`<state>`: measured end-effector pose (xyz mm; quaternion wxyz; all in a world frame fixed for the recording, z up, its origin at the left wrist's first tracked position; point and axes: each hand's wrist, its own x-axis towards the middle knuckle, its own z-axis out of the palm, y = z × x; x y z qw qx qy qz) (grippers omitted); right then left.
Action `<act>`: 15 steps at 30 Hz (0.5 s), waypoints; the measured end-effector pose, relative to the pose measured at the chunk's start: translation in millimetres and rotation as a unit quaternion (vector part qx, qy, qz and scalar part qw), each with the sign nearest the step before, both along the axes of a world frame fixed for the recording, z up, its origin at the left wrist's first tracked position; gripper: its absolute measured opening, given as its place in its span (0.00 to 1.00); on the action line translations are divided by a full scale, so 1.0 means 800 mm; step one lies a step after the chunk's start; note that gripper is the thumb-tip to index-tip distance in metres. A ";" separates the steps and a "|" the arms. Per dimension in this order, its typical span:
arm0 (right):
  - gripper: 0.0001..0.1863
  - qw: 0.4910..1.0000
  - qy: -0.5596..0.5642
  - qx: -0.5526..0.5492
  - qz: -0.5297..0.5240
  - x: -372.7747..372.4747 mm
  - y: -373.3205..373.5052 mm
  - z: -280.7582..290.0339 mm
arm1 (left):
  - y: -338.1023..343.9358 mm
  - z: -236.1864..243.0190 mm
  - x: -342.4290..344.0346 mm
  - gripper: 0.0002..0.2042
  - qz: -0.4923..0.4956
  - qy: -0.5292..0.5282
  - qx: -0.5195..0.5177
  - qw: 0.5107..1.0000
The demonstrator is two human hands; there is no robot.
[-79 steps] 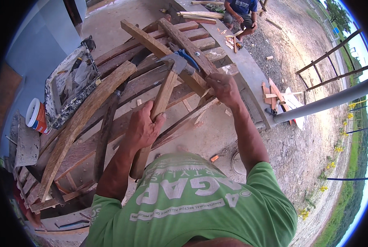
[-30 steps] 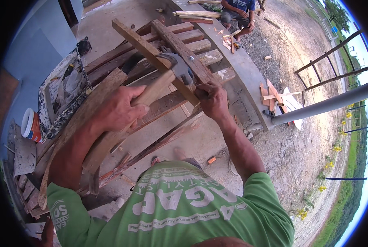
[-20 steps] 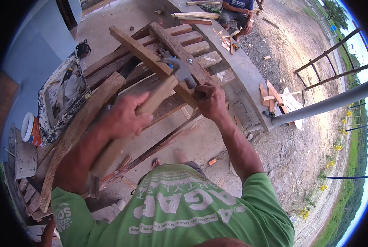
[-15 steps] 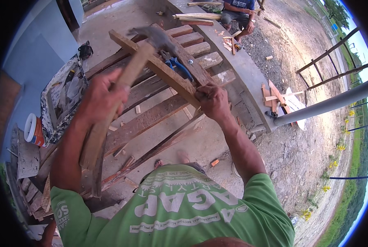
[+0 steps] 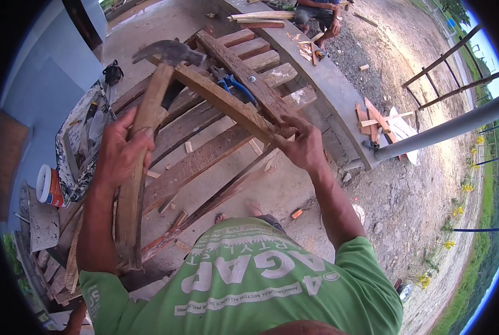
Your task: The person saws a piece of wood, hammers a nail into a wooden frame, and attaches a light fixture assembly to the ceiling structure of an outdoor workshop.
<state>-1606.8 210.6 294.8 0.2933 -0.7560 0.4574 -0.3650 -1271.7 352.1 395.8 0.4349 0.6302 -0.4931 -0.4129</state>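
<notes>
1. Orange-and-white bucket [image 5: 54, 191]: I can barely see inside.
2. Paint-splashed tub [image 5: 86, 177]: clear plastic and jumbled bits inside, hard to make out.
3. Left hand [image 5: 124, 148]: fingers wrapped round the hammer [image 5: 154, 97]'s handle; its blurred head hides the wooden strip [image 5: 221, 100]'s far end.
4. Right hand [image 5: 302, 145]: fingers curled at the strip's near end; I can't tell what the fingertips pinch.
5. Seated person [image 5: 319, 22]: cut off at the top.

A wooden-handled hammer [image 5: 152, 103] (metal head [image 5: 173, 52] blurred) slants near the far end of a timber [image 5: 222, 101].
</notes>
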 end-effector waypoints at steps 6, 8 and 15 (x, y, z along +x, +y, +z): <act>0.18 0.998 0.017 0.050 -0.025 0.018 0.027 -0.045 | 0.031 -0.018 -0.005 0.22 0.061 0.061 -0.002 0.996; 0.16 0.997 0.019 0.047 -0.060 0.025 0.026 -0.052 | 0.041 -0.026 -0.007 0.23 0.034 0.057 0.025 0.997; 0.19 0.976 -0.148 0.158 -0.018 0.034 0.047 -0.093 | 0.054 -0.052 -0.030 0.24 0.006 0.044 0.046 0.998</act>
